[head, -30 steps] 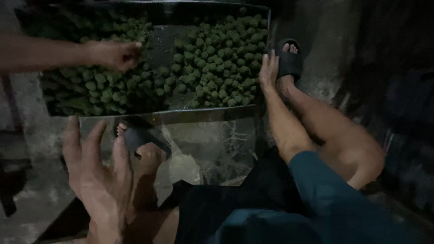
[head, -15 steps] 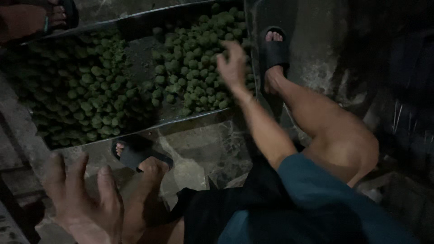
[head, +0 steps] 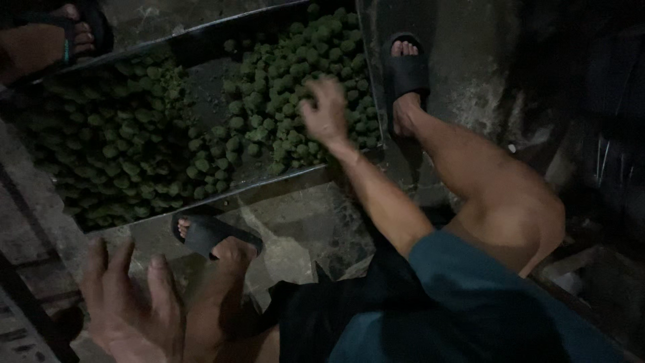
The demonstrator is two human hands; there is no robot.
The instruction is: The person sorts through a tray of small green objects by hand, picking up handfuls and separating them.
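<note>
Over the shallow metal tray (head: 201,42), the right hand (head: 327,113) is resting palm-down with loosely curled fingers on the small green round fruits (head: 282,74), enclosing nothing visibly. Tray's long axis is running lower left to upper right. Left hand (head: 131,306) is hovering open, fingers spread, holding nothing.

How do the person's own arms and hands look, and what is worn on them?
Both hands are bare: no gloves, rings or watch show. The right hand continues into a bare forearm, with a teal sleeve covering the upper arm. Only the left hand itself is in view; its arm is out of frame.
</note>
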